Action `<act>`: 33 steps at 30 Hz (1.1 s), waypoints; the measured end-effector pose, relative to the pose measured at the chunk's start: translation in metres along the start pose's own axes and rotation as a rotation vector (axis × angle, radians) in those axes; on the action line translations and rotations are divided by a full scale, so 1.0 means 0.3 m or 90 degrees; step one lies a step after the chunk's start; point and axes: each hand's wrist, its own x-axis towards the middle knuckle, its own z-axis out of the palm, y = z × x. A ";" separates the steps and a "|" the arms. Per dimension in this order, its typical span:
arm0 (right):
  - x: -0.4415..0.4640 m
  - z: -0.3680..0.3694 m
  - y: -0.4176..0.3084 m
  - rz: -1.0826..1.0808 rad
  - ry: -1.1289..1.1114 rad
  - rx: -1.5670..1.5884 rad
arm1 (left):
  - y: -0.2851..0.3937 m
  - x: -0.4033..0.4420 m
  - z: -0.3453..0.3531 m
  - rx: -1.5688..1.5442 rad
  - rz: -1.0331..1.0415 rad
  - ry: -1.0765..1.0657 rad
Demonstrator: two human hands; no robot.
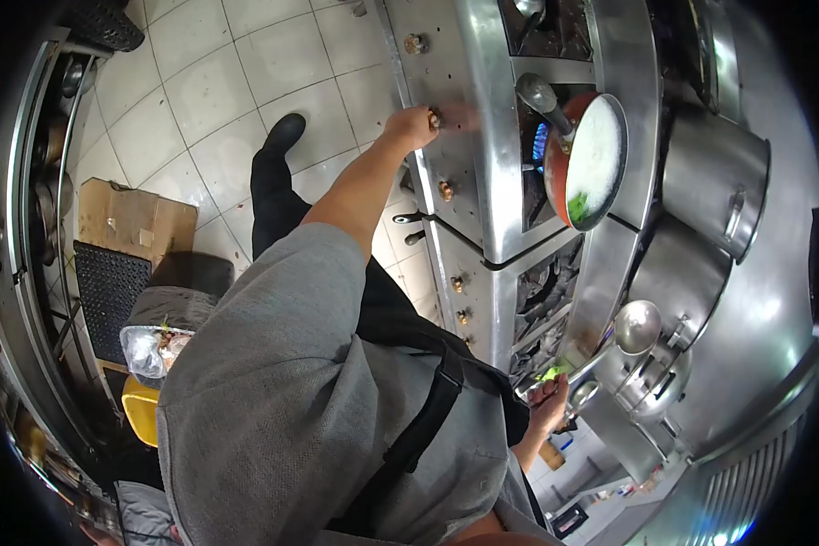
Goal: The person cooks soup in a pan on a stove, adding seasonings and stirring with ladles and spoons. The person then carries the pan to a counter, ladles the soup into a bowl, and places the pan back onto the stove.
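Observation:
My left hand (414, 128) is closed around a burner knob (434, 120) on the stove's front panel. Beyond it, a red frying pan (601, 150) sits over a lit burner with blue flame (541, 141). White, bubbly liquid fills the pan, with a green herb sprig (578, 207) at one edge. Its handle (540, 95) points toward the front of the stove. Down at the lower right, my right hand (546, 405) has its fingers curled around the handle of a metal ladle (639, 328). Something bright green (552, 373) shows beside those fingers; its kind is unclear.
Large steel pots (714, 182) stand behind the burners. A lidded steel pot (651, 382) is close to the ladle. Other knobs (446, 190) line the stove front. On the tiled floor behind me are a cardboard box (136, 218), a lined bin (159, 341) and a yellow container (140, 409).

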 end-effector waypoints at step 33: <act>0.240 0.718 -0.243 0.027 -0.372 -0.153 | -0.326 -0.330 -0.417 0.137 0.068 -0.152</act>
